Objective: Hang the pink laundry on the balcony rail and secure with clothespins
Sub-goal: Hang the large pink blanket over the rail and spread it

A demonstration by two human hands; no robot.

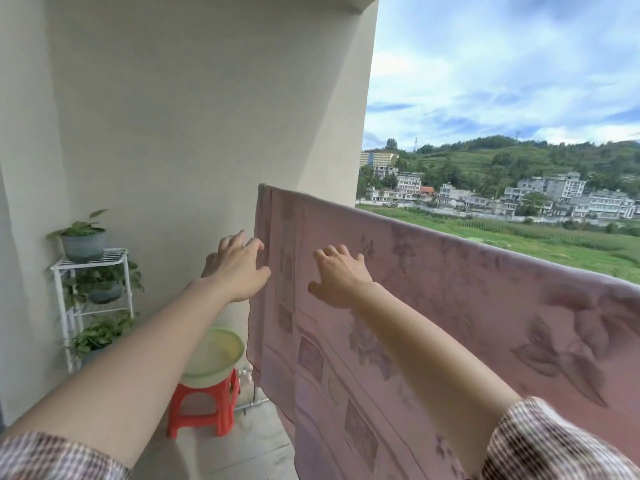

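Observation:
A large pink laundry sheet (450, 306) with a flower and square pattern hangs draped over the balcony rail, which it covers from the wall corner out to the right edge. My left hand (239, 268) reaches to the sheet's left hem, fingers spread, fingertips at the cloth edge. My right hand (337, 277) lies flat on the sheet's face a little to the right, fingers apart. Neither hand holds anything. No clothespins are visible.
A pale green basin (213, 355) rests on a red plastic stool (204, 407) below the sheet's left end. A white wire plant stand (93, 303) with potted plants stands against the wall at the left. Fields and houses lie beyond the rail.

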